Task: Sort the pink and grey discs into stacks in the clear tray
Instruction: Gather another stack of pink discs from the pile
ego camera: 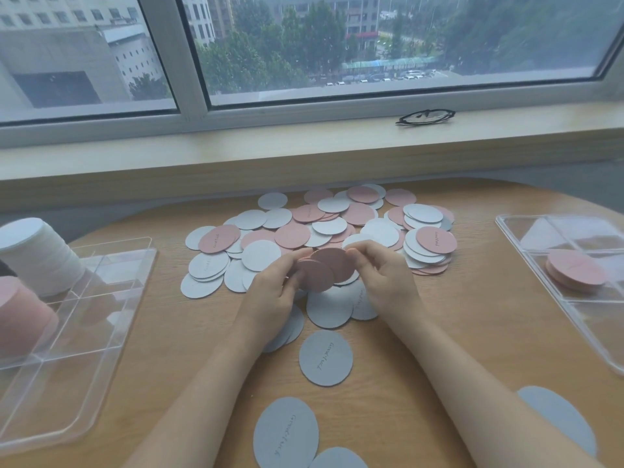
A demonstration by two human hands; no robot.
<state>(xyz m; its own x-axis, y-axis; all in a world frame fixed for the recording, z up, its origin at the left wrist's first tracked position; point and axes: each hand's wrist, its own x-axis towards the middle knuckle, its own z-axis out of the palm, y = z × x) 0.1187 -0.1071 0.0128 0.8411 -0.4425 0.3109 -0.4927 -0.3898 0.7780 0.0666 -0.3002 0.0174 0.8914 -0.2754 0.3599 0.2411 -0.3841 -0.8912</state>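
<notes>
While both hands meet over the tabletop's middle, the left hand (273, 292) and right hand (385, 275) pinch a fanned bunch of pink discs (324, 270) between fingertips. Behind them a loose pile (324, 224) of pink and grey discs spreads toward the far edge. Single grey discs (326, 358) lie nearer. Clear trays sit at the left edge (77, 332) and right edge (574, 298), both holding pink stacks.

Two clear trays (101, 265), two hands (273, 292), countless loose discs (326, 358).
</notes>
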